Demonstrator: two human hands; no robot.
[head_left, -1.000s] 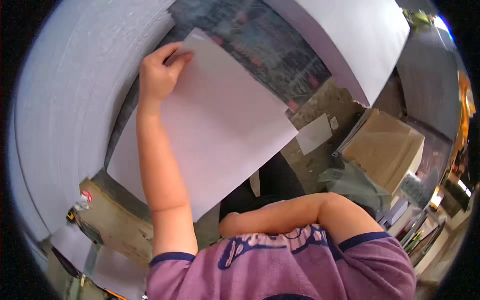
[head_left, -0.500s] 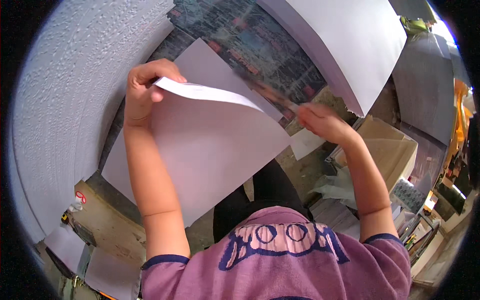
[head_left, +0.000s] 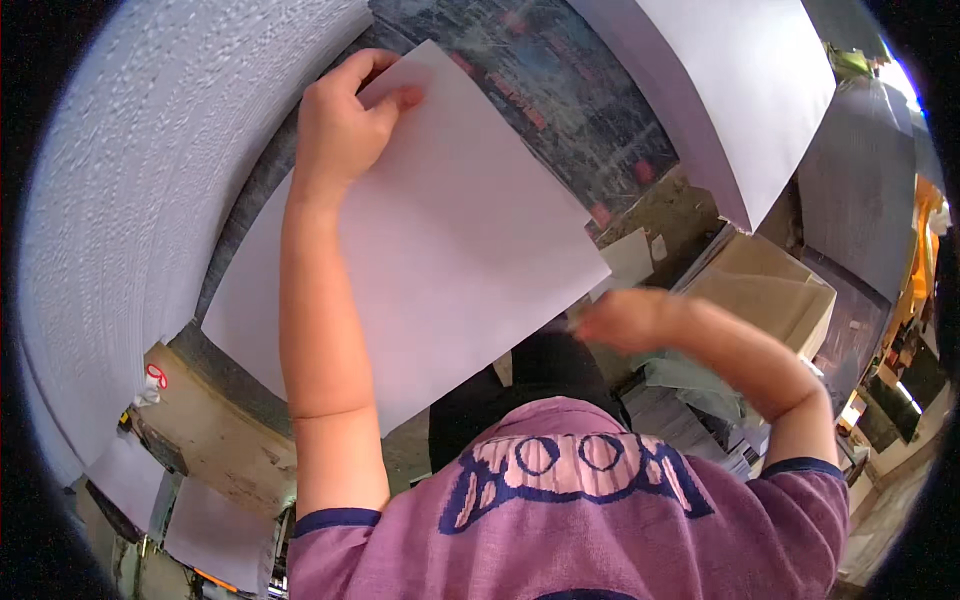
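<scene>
The top corner of a white sheet [head_left: 440, 230] is pinched by the left hand [head_left: 345, 125], fingers closed on it; the sheet spreads down and right from that grip; the right hand [head_left: 625, 320], blurred, is seen at its lower right edge; its hold cannot be told.

The work surface [head_left: 560, 110] is dark and scuffed, with a colourful printed pattern. A big white paper sheet [head_left: 450, 240] lies on it under the left hand [head_left: 340, 125], while taller white paper stacks [head_left: 110, 230] sit left of that hand and another stack [head_left: 750, 90] beyond the right hand [head_left: 620, 320].
</scene>
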